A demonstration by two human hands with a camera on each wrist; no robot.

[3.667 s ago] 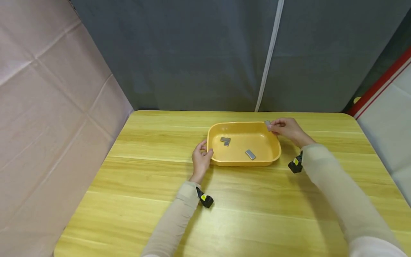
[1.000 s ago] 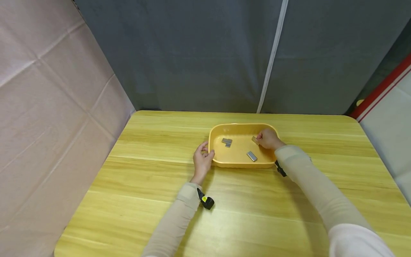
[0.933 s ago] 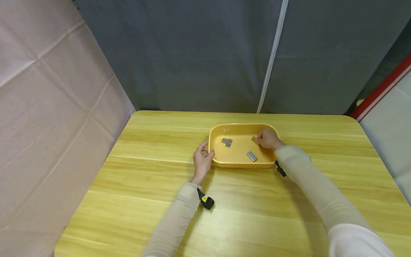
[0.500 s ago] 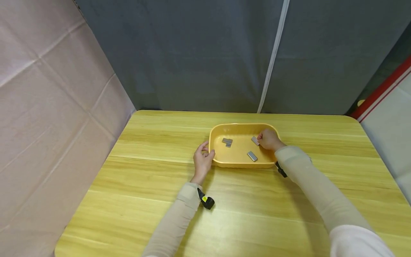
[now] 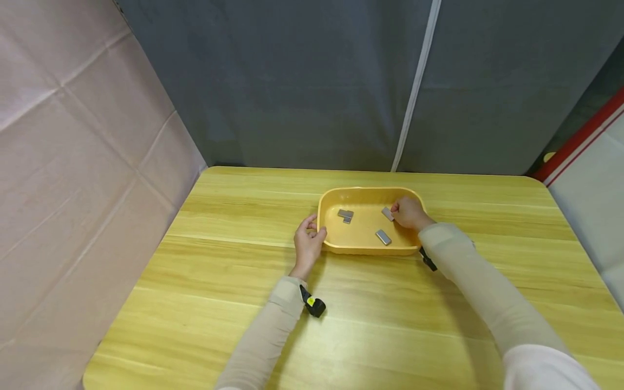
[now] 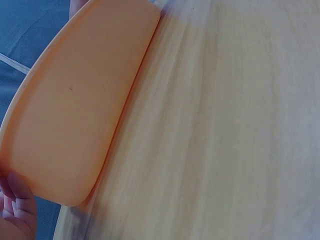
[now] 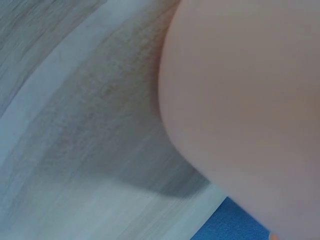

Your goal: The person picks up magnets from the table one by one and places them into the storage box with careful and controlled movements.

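A yellow plastic basin (image 5: 361, 251), shallow and round-cornered, stands on the wooden table. My left hand (image 5: 308, 246) grips its left rim, thumb at the near side; the left wrist view shows these fingers (image 6: 20, 192) against the basin's outer wall. Inside the basin, toward the right, my right hand (image 5: 408, 212) pinches the end of a small grey rectangular block (image 5: 387, 213). Another grey block (image 5: 383, 237) lies nearer the front wall. Several smaller grey pieces (image 5: 345, 214) sit grouped at the left. In the right wrist view the basin's outer wall (image 7: 240, 100) hides the right fingers.
The wooden table (image 5: 219, 325) extends around the basin. A dark grey curtain (image 5: 292, 97) hangs behind its far edge, pale fabric (image 5: 88, 189) on the left. A white panel with a red border (image 5: 599, 162) stands at the right.
From above the basin's back right rim, my right hand has brought the grey block down inside. Lately that block's visible face turned from yellowish to grey. The left hand keeps its grip.
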